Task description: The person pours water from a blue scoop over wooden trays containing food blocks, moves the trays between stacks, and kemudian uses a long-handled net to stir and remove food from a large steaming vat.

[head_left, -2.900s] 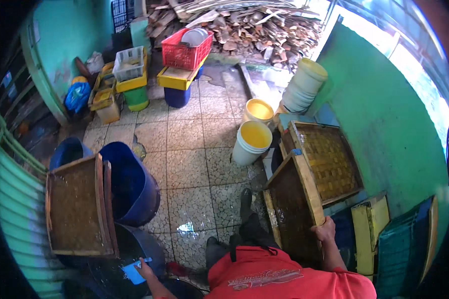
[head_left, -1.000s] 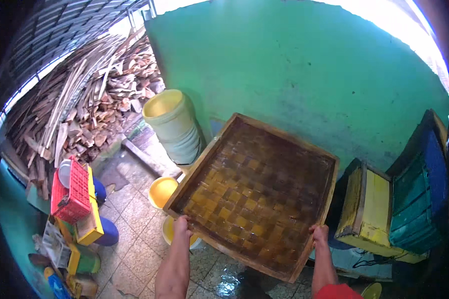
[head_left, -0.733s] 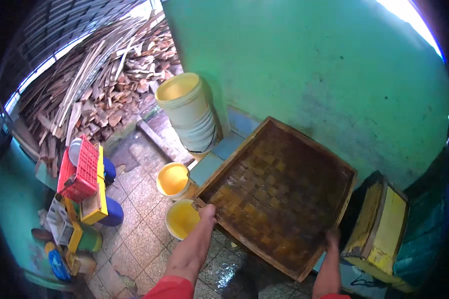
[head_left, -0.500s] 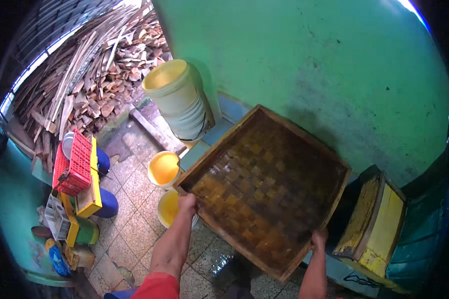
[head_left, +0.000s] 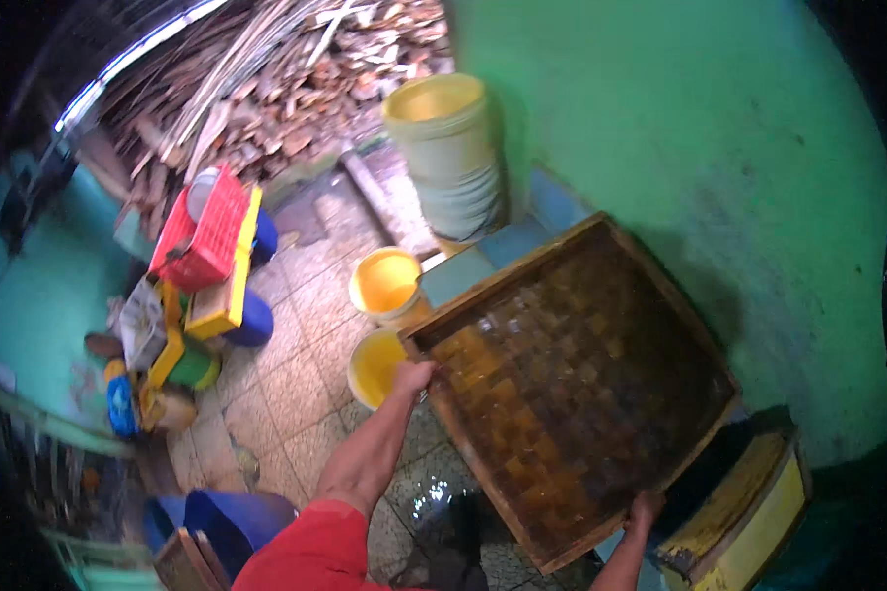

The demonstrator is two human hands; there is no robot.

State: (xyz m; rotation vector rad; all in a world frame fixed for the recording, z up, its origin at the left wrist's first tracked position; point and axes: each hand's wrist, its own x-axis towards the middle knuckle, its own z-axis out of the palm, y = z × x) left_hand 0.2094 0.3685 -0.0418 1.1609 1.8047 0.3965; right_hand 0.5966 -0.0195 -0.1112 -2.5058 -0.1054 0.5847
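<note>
I hold a large square wooden tray [head_left: 508,497] with a raised frame and a brown, checkered, woven-looking bottom that shines as if wet. It is tilted, close to the green wall. My left hand [head_left: 414,377] is closed round the frame near its left corner. On the lower right side, my right hand [head_left: 645,509] grips the frame's edge, its fingers partly hidden. Just beyond my left hand stand a bucket with a yellow inside [head_left: 376,370] and another with an orange-yellow inside [head_left: 386,281]. A yellow wooden box-like piece [head_left: 749,522] is beside my right hand.
Stacked pale buckets [head_left: 443,158] stand by the wall [head_left: 680,118], near a light-blue tiled ledge [head_left: 517,246]. At left are a red crate [head_left: 199,231], blue containers [head_left: 251,320] and a large blue bin [head_left: 237,527]. A woodpile [head_left: 296,89] lies beyond the tiled floor [head_left: 296,394].
The view has swung left, so the surroundings shift rightward and the large blue bin shows at lower left. Both hands keep their hold on the tray, which appears slightly farther right.
</note>
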